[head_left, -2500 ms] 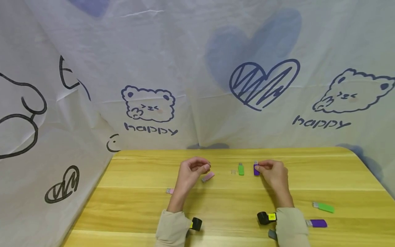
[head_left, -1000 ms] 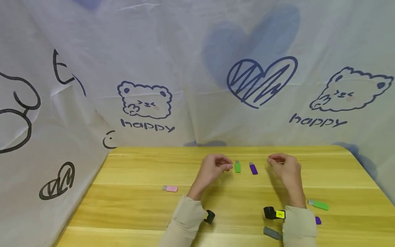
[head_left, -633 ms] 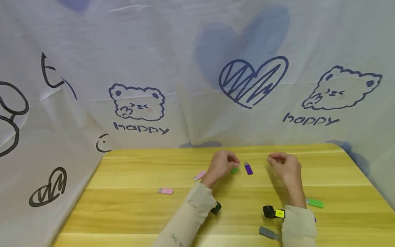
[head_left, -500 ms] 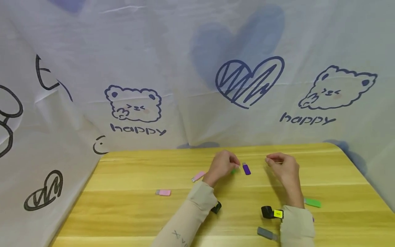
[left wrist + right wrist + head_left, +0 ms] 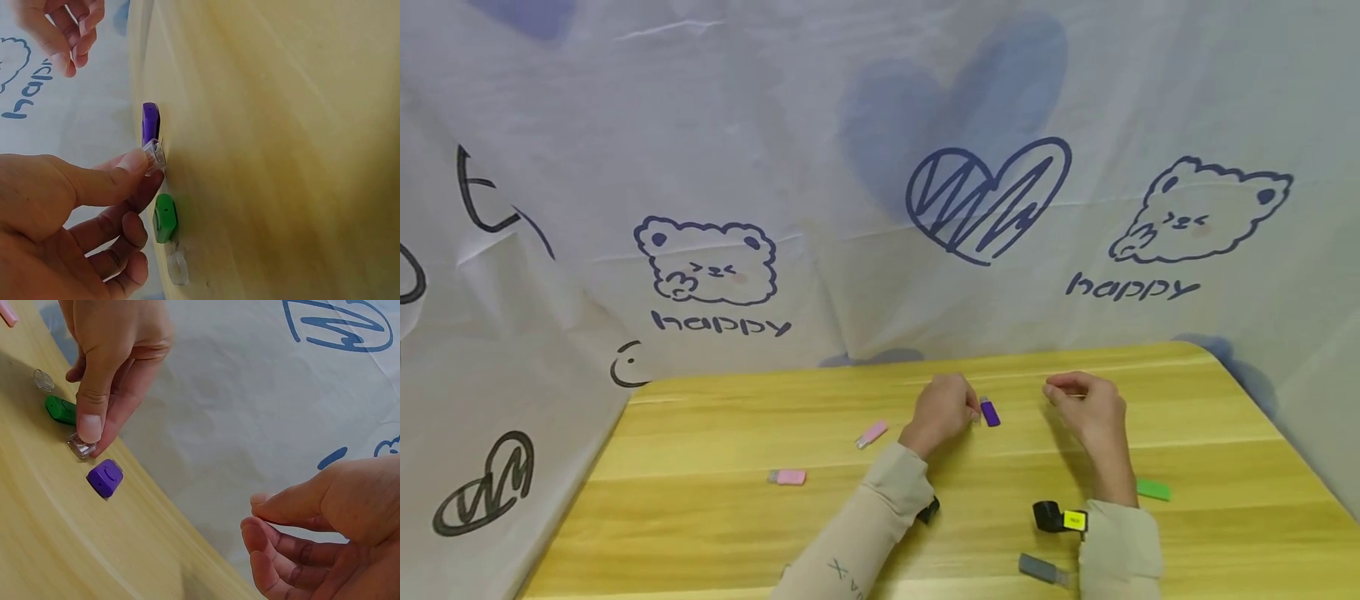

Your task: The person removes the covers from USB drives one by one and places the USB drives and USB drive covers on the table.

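Between thumb and fingers my left hand (image 5: 942, 412) pinches a small clear cap (image 5: 155, 157), held low by the table. Just right of that cap lies a purple USB stick (image 5: 991, 412), its metal plug toward the back. A green USB stick (image 5: 165, 219) lies under the left hand, hidden by it in the head view. Beside the green stick another clear cap (image 5: 44, 380) rests on the wood. My right hand (image 5: 1092, 417) hovers to the right of the purple stick, fingers loosely curled with nothing visible in them.
Two pink USB sticks lie on the left, one nearer (image 5: 787, 477) and one farther back (image 5: 872, 434). A green stick (image 5: 1153, 488) sits partly behind the right forearm. A grey stick (image 5: 1041, 569) lies near the front. Printed cloth (image 5: 850, 208) hangs behind the table (image 5: 700, 433).
My left hand has moved right, from near the pink stick past the green one to beside the purple stick. My right hand has let go of the purple stick and drawn away rightward.
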{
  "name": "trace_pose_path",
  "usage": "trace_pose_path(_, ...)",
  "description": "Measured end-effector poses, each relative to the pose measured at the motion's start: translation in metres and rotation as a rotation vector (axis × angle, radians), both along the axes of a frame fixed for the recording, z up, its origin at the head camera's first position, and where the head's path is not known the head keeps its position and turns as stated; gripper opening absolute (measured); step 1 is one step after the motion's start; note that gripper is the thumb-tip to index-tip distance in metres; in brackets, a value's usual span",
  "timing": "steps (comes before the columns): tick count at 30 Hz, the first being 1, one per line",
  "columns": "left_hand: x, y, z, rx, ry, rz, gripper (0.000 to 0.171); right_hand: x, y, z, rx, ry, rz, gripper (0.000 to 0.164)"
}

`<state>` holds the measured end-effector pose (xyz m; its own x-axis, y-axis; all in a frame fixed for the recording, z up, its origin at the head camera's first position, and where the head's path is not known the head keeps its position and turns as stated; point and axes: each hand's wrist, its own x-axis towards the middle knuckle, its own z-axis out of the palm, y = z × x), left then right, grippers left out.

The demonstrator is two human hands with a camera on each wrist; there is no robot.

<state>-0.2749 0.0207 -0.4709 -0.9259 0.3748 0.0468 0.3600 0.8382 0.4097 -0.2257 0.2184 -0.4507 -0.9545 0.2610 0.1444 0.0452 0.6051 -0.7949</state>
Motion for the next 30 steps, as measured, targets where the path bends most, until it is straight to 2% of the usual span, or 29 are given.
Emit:
trace_pose_path(9, 0.001, 0.001, -0.002, -0.093, 0.09, 0.0, 0.007, 0.001, 0.002, -0.002, 0.002, -0.005, -0.001, 0.025)
trace_pose_path(14, 0.002, 0.002, -0.002, -0.073, 0.109, 0.01, 0.008, 0.0, 0.002, -0.002, 0.003, -0.015, -0.007, 0.025)
trace_pose_path(18, 0.006, -0.005, 0.0, 0.071, 0.089, 0.027, 0.009, 0.001, 0.001, -0.001, 0.004, -0.027, -0.006, 0.026)
trace_pose_path(22, 0.014, -0.017, 0.008, 0.297, 0.068, 0.046, 0.013, 0.001, -0.001, 0.0, 0.006, -0.028, -0.008, 0.025)
trace_pose_path(27, 0.032, -0.04, 0.018, 0.559, 0.047, 0.076, 0.017, 0.0, -0.005, -0.002, 0.013, -0.008, 0.026, 0.024)
trace_pose_path(30, 0.041, -0.053, 0.022, 0.65, 0.062, 0.081, 0.018, 0.0, -0.008, -0.004, 0.016, 0.007, 0.067, 0.025)
